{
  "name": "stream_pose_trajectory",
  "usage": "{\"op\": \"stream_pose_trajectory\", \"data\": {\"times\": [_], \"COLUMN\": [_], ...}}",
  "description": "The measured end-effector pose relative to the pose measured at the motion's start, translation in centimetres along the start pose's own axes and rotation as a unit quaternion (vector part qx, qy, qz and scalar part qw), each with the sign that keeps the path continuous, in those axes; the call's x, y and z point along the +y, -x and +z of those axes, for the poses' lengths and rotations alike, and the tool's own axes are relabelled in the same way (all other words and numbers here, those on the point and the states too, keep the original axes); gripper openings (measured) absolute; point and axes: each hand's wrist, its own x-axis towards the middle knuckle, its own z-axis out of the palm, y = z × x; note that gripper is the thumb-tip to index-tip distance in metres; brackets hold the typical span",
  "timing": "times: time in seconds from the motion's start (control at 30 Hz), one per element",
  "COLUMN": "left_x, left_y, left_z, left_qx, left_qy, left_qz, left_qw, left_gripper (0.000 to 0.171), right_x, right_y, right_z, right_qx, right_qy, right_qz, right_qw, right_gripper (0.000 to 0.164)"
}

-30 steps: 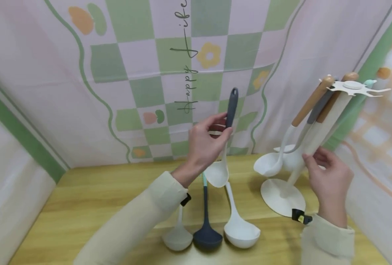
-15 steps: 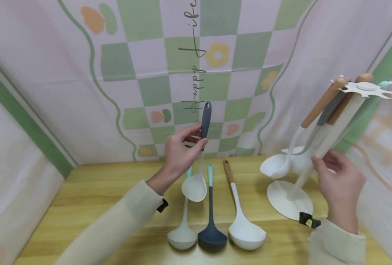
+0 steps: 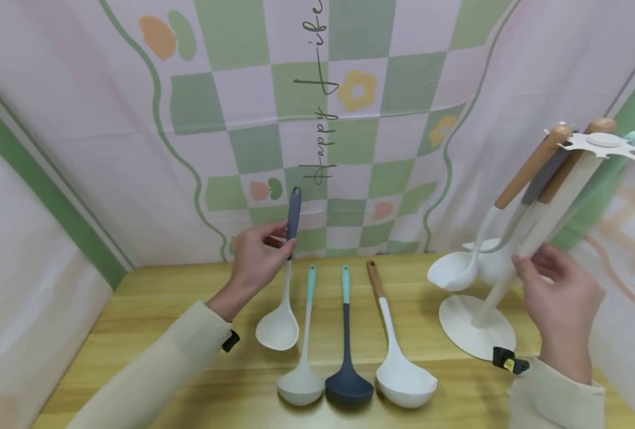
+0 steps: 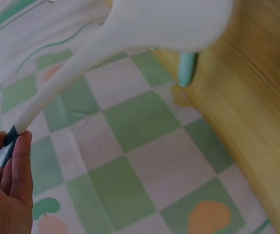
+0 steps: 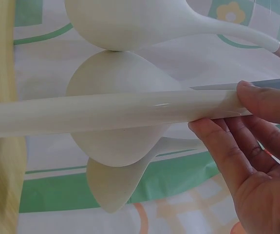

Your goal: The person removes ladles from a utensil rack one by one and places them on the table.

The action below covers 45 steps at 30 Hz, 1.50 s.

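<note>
My left hand [image 3: 259, 256] pinches a white ladle [image 3: 278, 328] by its dark grey handle, bowl hanging down left of the row on the table. The left wrist view shows thumb and fingers on the lower end of that handle [image 4: 4, 152]. My right hand [image 3: 561, 304] grips the cream pole of a utensil stand [image 3: 477, 326]; in the right wrist view, thumb and fingers close round the pole [image 5: 130, 113]. Several ladles hang from the stand's top, among them a white ladle [image 3: 453, 271] with a wooden handle.
On the wooden table [image 3: 177, 333] lie a pale grey ladle [image 3: 300, 384] and a dark ladle [image 3: 349, 387], both with mint handles, and a white ladle [image 3: 406, 384] with a wooden handle. A patterned curtain [image 3: 253, 155] rises behind the table.
My left hand has carried the grey-handled ladle leftward and down, from above the lying ladles to their left. My right hand keeps its grip on the pole; the view has shifted slightly.
</note>
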Motion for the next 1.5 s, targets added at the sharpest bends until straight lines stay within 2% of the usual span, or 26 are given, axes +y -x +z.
{"op": "stream_pose_trajectory", "data": {"times": [0.1,0.33,0.5,0.73,0.9,0.97,1.2,1.5], "left_x": [-1.0,-3.3,-5.2,-7.3,-8.3,-8.5,-9.2,-9.6], "left_y": [0.3,0.9,1.7,3.0,3.8,4.0,4.3,4.3], "left_z": [-0.4,-0.9,-1.1,-0.5,0.0,0.3,0.8,0.9], "left_qx": [-0.022,-0.077,-0.114,-0.150,-0.168,-0.174,-0.191,-0.198], "left_qy": [-0.012,-0.026,-0.033,-0.034,-0.042,-0.051,-0.092,-0.094], "left_qz": [-0.042,-0.101,-0.156,-0.200,-0.253,-0.264,-0.261,-0.287], "left_qw": [0.9988,0.9915,0.9807,0.9676,0.9518,0.9475,0.9417,0.9324], "left_gripper": [0.031,0.029,0.028,0.026,0.027,0.028,0.028,0.029], "right_x": [0.0,-0.1,-0.2,-0.3,-0.3,-0.2,0.0,-0.2], "right_y": [0.0,0.1,0.2,0.2,0.2,0.1,0.0,0.0], "right_z": [0.0,0.2,0.1,0.1,0.0,0.0,0.0,-0.1], "right_qx": [0.002,0.008,0.004,0.004,0.005,0.003,0.000,-0.004], "right_qy": [0.000,-0.002,0.000,0.007,0.007,0.006,0.009,0.009], "right_qz": [-0.004,-0.014,-0.004,-0.012,-0.011,-0.008,-0.003,0.004], "right_qw": [1.000,1.000,1.000,1.000,1.000,1.000,1.000,1.000], "right_gripper": [0.042,0.041,0.041,0.041,0.040,0.041,0.041,0.042]}}
